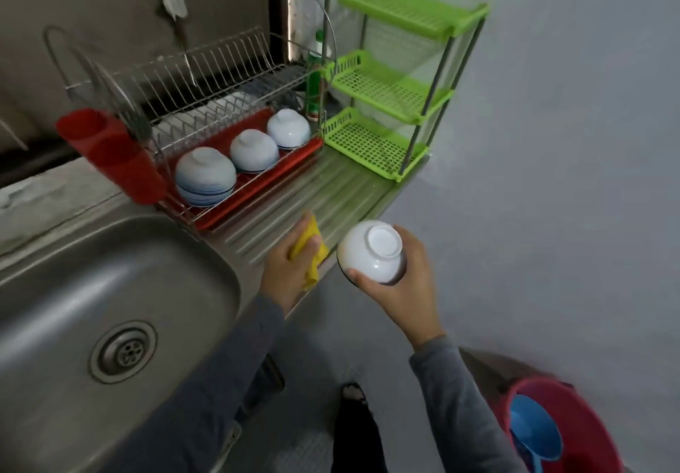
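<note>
A white bowl (368,251) is held upside down in the right grip (404,283), just off the drainboard's (331,192) near edge. A yellow cloth (312,251) is clutched in the left grip (289,272), just left of the bowl.

We hold a white bowl (369,251) upside down in our right hand (399,281), fingers curled round its side, beyond the ribbed drainboard's (331,189) front edge. Our left hand (289,270) grips a yellow cloth (312,251) over the drainboard. Three bowls (205,176) sit upturned in the dish rack (220,78), beside a green shelf stand (390,78).
</note>
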`<move>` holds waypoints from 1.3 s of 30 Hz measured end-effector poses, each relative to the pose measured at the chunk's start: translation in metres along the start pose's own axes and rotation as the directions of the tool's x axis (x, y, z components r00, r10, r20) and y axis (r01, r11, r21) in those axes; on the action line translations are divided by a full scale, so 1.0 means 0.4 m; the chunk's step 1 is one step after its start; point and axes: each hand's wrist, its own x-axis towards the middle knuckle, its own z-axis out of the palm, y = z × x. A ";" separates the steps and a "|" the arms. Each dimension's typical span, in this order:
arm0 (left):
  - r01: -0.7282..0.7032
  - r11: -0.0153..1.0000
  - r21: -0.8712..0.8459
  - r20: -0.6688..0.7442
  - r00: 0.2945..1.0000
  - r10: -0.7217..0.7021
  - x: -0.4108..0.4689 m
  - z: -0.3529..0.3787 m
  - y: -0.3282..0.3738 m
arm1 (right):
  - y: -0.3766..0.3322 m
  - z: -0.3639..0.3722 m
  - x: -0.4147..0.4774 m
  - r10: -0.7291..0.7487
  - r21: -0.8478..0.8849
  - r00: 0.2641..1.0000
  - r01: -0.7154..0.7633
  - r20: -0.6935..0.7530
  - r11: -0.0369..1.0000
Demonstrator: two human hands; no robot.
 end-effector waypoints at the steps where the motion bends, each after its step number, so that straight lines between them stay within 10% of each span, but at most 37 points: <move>1: 0.003 1.000 -0.019 -0.037 0.999 -0.004 0.033 0.013 0.002 | 0.020 0.007 0.044 -0.008 0.001 0.999 0.008 0.031 1.000; 17: -0.036 0.991 -0.130 -0.552 0.833 -0.042 0.270 0.057 0.035 | 0.128 0.179 0.483 -0.122 0.153 0.869 0.054 0.479 0.987; 39: -0.114 0.985 -0.126 -0.717 0.697 -0.011 0.392 -0.055 0.060 | 0.016 0.523 0.729 -0.277 0.269 0.821 0.157 0.500 0.950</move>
